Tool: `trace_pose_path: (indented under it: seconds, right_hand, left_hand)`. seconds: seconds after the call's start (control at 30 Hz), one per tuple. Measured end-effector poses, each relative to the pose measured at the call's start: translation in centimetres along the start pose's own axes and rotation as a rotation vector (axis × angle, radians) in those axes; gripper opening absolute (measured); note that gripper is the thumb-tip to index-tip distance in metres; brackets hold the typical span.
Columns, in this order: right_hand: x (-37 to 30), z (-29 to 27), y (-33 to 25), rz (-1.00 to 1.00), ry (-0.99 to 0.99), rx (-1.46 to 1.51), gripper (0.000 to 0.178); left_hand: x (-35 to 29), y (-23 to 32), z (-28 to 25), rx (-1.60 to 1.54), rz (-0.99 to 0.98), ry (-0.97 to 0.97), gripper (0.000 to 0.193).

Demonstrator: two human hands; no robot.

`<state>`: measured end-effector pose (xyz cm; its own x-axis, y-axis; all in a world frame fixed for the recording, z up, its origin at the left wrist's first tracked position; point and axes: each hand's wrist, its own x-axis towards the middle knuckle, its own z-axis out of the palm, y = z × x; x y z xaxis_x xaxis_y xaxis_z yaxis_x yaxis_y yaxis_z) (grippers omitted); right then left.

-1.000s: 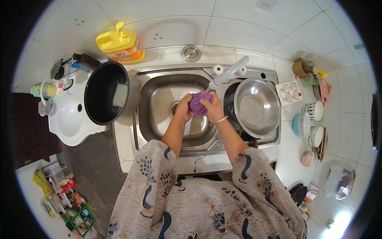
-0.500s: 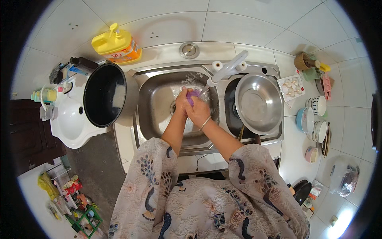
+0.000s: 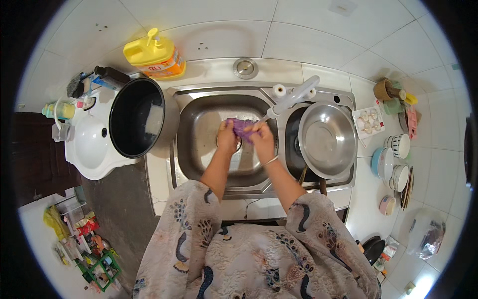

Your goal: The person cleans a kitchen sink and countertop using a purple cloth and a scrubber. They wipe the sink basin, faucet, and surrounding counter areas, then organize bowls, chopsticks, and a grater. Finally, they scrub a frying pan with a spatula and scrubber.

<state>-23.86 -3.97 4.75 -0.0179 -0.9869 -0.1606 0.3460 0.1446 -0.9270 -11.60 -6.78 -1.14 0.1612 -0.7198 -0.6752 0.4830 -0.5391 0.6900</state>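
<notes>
A wet purple cloth (image 3: 240,127) is stretched between my two hands over the larger basin of the steel sink (image 3: 199,154). My left hand (image 3: 227,138) is closed round its left end, and my right hand (image 3: 263,141), with a bracelet at the wrist, pinches the right end. Just above my right hand hangs the spout of the white faucet (image 3: 294,97). No running water can be made out now. To the right, a wide steel bowl (image 3: 321,147) rests over the smaller basin, with handles poking out below it.
On the left a big black-lined pot (image 3: 118,117) stands by a white washbasin (image 3: 89,147). A yellow pump jug (image 3: 154,57) is at the back. Along the right counter sit a tray of mushrooms (image 3: 368,121), a striped bowl (image 3: 400,145) and a blue bowl (image 3: 382,163).
My hands were pressed together round the bunched cloth under splashing water. Now they are apart, the cloth is spread between them, and the splashing is gone. The view has shifted slightly.
</notes>
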Motion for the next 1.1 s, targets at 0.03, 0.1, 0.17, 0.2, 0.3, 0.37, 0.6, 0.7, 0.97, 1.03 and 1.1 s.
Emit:
trace_pose_path:
  seconds: [0.03, 0.1, 0.17, 0.2, 0.3, 0.37, 0.6, 0.7, 0.97, 1.03, 1.1]
  right_hand:
    - [-1.1, 1.5, 0.6, -0.090, 0.045, -0.061, 0.010]
    - [-1.7, 2.8, 1.1, -0.246, 0.088, -0.554, 0.008]
    - [0.6, 0.9, 2.4, -0.227, 0.191, -0.819, 0.010]
    - [3.0, -0.6, 3.3, -0.174, 0.258, -0.811, 0.012]
    - [5.8, -2.7, 3.1, -0.293, 0.216, -0.583, 0.014]
    - [5.4, -2.8, 2.0, -0.227, 0.153, -0.467, 0.023]
    - [3.1, -2.7, 4.6, 0.479, 0.217, 0.267, 0.043]
    - [2.8, -1.9, 4.3, 0.634, 0.026, 0.636, 0.068]
    - [4.9, -2.4, 1.6, 0.551, 0.006, 0.205, 0.018]
    - [3.3, -1.4, 0.8, 0.277, 0.013, -0.220, 0.016]
    - [0.1, 1.8, -1.5, 0.024, 0.011, -0.552, 0.015]
  left_hand:
    - [0.2, -0.4, 0.4, 0.013, 0.042, -0.028, 0.026]
    - [-0.2, -0.8, 1.2, -0.016, -0.002, -0.093, 0.033]
    - [-2.7, 0.2, 3.3, -0.082, -0.183, -0.193, 0.040]
    - [-3.7, 0.5, 3.6, -0.106, -0.274, -0.239, 0.044]
    - [-4.6, 1.4, 2.4, 0.243, -0.150, -0.399, 0.043]
    - [-3.6, 1.8, 1.8, 0.374, 0.101, -0.453, 0.032]
    - [-5.1, 3.8, 2.1, -0.324, -0.166, -0.443, 0.037]
    - [-5.6, 4.0, 1.7, -0.588, -0.303, -0.586, 0.043]
    - [-0.5, 0.9, -4.0, -0.312, -0.333, -0.299, 0.050]
    - [-0.8, 0.5, -2.2, -0.288, -0.442, -0.192, 0.049]
    - [-1.0, 0.1, -1.2, -0.278, -0.517, -0.160, 0.043]
